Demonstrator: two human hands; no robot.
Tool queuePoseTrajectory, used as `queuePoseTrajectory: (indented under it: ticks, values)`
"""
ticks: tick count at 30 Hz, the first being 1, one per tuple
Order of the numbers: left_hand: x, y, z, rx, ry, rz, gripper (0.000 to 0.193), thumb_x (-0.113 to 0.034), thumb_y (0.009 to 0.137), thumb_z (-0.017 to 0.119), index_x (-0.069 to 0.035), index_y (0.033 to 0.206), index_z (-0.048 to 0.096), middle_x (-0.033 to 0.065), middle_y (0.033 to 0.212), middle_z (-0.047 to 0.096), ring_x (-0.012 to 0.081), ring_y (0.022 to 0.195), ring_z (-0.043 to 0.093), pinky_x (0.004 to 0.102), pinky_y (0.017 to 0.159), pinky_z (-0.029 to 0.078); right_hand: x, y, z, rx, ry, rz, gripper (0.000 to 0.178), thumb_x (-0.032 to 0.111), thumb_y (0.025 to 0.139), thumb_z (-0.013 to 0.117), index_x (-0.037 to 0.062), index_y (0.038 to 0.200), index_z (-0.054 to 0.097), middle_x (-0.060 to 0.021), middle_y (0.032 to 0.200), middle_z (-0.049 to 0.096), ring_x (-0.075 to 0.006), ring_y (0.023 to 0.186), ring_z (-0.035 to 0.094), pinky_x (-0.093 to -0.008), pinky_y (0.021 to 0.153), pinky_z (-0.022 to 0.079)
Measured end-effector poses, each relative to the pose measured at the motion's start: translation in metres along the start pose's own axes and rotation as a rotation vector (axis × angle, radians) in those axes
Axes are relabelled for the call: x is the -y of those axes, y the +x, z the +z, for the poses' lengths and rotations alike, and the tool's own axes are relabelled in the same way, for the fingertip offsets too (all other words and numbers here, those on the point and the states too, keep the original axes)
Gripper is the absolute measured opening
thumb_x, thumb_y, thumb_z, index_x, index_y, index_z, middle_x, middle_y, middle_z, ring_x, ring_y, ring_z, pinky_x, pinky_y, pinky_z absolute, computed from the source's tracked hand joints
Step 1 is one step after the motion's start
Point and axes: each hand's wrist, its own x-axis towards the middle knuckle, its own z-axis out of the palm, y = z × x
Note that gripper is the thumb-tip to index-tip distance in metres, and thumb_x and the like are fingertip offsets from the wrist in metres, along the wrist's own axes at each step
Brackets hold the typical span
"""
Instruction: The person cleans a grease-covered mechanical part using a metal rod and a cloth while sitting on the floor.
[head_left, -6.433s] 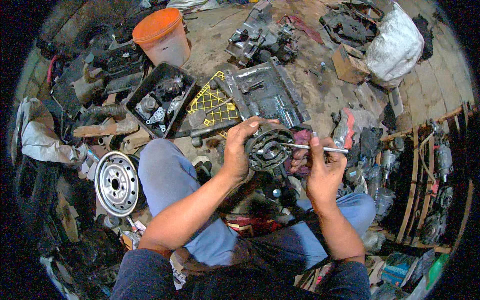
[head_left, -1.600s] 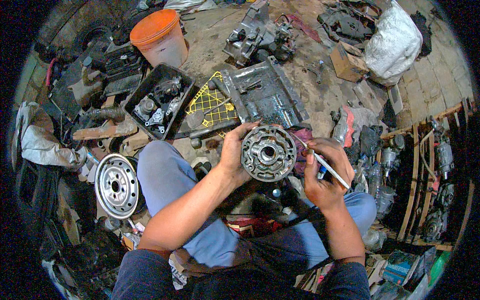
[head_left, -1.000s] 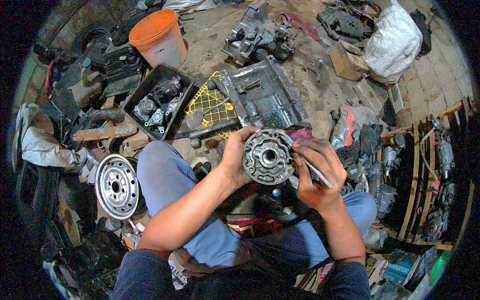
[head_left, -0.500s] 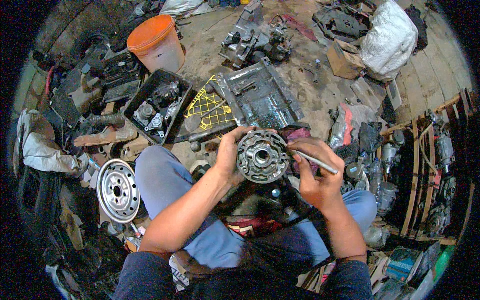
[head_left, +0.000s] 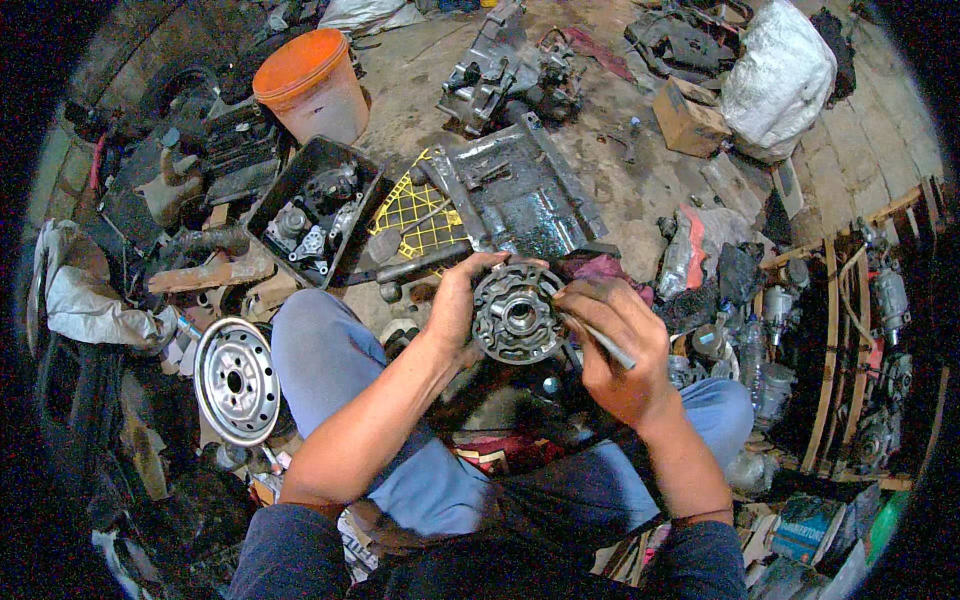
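Observation:
A round, greasy metal machine part with a central bore and slotted openings is held up over my lap. My left hand wraps around its left edge, thumb and fingers on the rim. In my right hand is a slim grey metal rod, gripped like a pen. Its far end is hidden by the fingers at the part's right rim, so I cannot tell what the tip touches.
Beyond my hands lies an oily metal tray beside a yellow grid. A black bin of metal parts, an orange-lidded bucket and a wheel rim stand left. A wooden rack is at right.
My right hand has shifted left and closer to the part, and the rod now points more steeply downward. The round part has tilted slightly in my left hand.

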Motion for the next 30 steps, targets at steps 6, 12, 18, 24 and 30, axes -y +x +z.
queuePoseTrajectory:
  ticks: [6, 12, 18, 24, 30]
  values:
    - [-0.004, -0.008, 0.013, -0.113, 0.034, 0.001, 0.052, -0.035, 0.095, 0.038, 0.004, 0.118, 0.063, 0.0209, 0.110, 0.070, 0.0318, 0.097, 0.070, 0.0442, 0.091, 0.056, -0.002, 0.005, -0.009, -0.035, 0.258, 0.240, 0.016, -0.001, 0.085, 0.067, 0.0015, 0.100, 0.071, -0.0147, 0.098, 0.071, -0.0315, 0.089, 0.070, -0.0386, 0.082, 0.056]
    - [-0.004, -0.004, 0.009, -0.035, -0.113, -0.028, 0.053, -0.035, 0.094, 0.036, 0.003, 0.123, 0.060, 0.0215, 0.113, 0.069, 0.0342, 0.100, 0.069, 0.0460, 0.094, 0.055, 0.003, 0.002, 0.001, -0.234, 0.068, 0.024, 0.014, -0.003, 0.082, 0.069, -0.0004, 0.095, 0.069, -0.0134, 0.094, 0.072, -0.0296, 0.082, 0.071, -0.0368, 0.071, 0.058]
    - [-0.004, -0.003, 0.014, -0.091, -0.068, -0.049, 0.053, -0.035, 0.094, 0.035, 0.003, 0.122, 0.061, 0.0209, 0.113, 0.069, 0.0335, 0.100, 0.069, 0.0462, 0.092, 0.056, 0.005, 0.000, 0.002, -0.215, 0.031, -0.003, 0.021, -0.009, 0.079, 0.068, -0.0009, 0.098, 0.068, -0.0155, 0.095, 0.072, -0.0310, 0.084, 0.071, -0.0370, 0.075, 0.057]
    - [-0.002, -0.002, 0.011, -0.057, -0.099, -0.044, 0.053, -0.036, 0.094, 0.035, 0.002, 0.121, 0.061, 0.0194, 0.111, 0.070, 0.0327, 0.098, 0.069, 0.0461, 0.091, 0.056, 0.000, 0.000, 0.007, -0.184, -0.001, -0.036, 0.024, -0.003, 0.077, 0.070, -0.0003, 0.100, 0.068, -0.0152, 0.099, 0.070, -0.0317, 0.086, 0.069, -0.0391, 0.073, 0.057]
    - [-0.001, -0.001, 0.007, -0.036, -0.130, -0.037, 0.052, -0.036, 0.093, 0.038, 0.001, 0.120, 0.063, 0.0178, 0.109, 0.070, 0.0313, 0.096, 0.069, 0.0456, 0.089, 0.057, 0.000, 0.000, 0.012, -0.184, -0.058, -0.074, 0.027, -0.004, 0.075, 0.071, -0.0002, 0.102, 0.068, -0.0152, 0.100, 0.070, -0.0323, 0.088, 0.069, -0.0403, 0.078, 0.057]
